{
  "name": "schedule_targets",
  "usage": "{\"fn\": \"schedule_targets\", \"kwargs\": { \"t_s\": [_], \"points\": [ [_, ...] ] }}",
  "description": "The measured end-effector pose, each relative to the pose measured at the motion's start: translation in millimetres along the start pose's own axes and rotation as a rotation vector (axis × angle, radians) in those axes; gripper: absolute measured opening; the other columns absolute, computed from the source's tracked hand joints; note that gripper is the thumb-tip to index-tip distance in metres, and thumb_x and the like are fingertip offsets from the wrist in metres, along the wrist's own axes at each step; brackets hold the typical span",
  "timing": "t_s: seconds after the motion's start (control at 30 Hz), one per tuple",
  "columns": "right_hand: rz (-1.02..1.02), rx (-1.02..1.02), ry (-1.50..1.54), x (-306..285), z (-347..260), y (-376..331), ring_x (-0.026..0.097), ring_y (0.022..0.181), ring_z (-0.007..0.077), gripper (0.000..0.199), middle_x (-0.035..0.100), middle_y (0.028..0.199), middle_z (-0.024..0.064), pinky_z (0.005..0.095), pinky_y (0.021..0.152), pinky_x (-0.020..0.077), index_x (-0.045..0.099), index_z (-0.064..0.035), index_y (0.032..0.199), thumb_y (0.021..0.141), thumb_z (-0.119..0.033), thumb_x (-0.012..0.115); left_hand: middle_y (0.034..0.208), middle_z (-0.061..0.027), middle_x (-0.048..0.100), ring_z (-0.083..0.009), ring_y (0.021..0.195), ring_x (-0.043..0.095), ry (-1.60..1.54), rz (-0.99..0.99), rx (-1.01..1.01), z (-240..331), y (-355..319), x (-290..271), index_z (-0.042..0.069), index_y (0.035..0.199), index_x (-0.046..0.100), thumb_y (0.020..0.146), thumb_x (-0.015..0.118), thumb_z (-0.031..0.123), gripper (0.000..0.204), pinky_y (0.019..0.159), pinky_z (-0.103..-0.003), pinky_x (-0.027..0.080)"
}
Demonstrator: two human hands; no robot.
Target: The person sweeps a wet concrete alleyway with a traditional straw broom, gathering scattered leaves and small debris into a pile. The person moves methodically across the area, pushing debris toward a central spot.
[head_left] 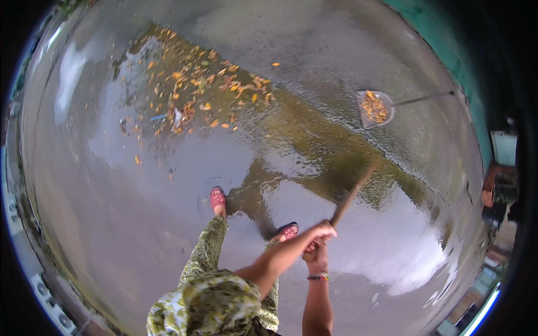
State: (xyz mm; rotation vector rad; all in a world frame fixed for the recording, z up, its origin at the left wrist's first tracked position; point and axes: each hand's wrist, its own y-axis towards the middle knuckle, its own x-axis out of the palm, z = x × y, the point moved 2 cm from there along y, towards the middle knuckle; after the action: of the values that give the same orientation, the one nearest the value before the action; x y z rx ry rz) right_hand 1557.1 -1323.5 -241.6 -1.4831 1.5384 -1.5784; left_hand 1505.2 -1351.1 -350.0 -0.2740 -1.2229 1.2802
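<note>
Both my hands are closed round a brown stick broom (350, 201), a bundle of thin sticks slanting forward and to the right over wet ground. My left hand (323, 231) grips it higher up toward the bundle, its arm crossing in front of my body. Just below, my right hand (318, 255), with a colourful bracelet at the wrist, wraps the near end. The broom's far tip is blurred, so whether it touches the ground I cannot tell. Ahead on the left lie scattered yellow and brown leaves (206, 106), apart from the broom.
A long-handled dustpan (388, 103) holding leaves stands ahead on the right. A blue strip (158, 117) and a whitish scrap (177, 117) lie among the leaves. Shallow water (185, 162) covers much of the concrete. A green wall (443, 50) borders the far right.
</note>
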Motion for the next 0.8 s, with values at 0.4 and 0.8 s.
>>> {"fn": "schedule_targets", "kwargs": {
  "t_s": [0.4,0.8],
  "points": [
    [-0.433,0.459,-0.784,334.5,336.6,92.7,0.056,0.048,0.016,0.01,0.056,0.06,0.0059,0.0301,0.044,0.0474,0.056,-0.0013,0.074,0.076,-0.011,0.059,0.066,-0.0092,0.058,-0.0187,0.048,0.055,-0.649,0.672,0.314,30.0,-329.3,-485.9,0.0,0.105,0.049,0.078,0.062,0.005,0.03,0.043,-0.034,0.049],
    [0.059,0.348,-0.506,241.2,309.0,-68.6,0.049,0.046,0.0171,0.014,0.047,0.058,0.0062,0.0322,0.042,0.0448,0.048,-0.0026,0.069,0.079,-0.01,0.055,0.065,-0.0048,0.054,-0.012,0.048,0.053,-0.521,0.257,0.459,5.3,-354.7,-297.1,0.002,0.14,0.022,0.07,0.061,-0.004,0.081,0.041,-0.027,0.042]
  ]
}}
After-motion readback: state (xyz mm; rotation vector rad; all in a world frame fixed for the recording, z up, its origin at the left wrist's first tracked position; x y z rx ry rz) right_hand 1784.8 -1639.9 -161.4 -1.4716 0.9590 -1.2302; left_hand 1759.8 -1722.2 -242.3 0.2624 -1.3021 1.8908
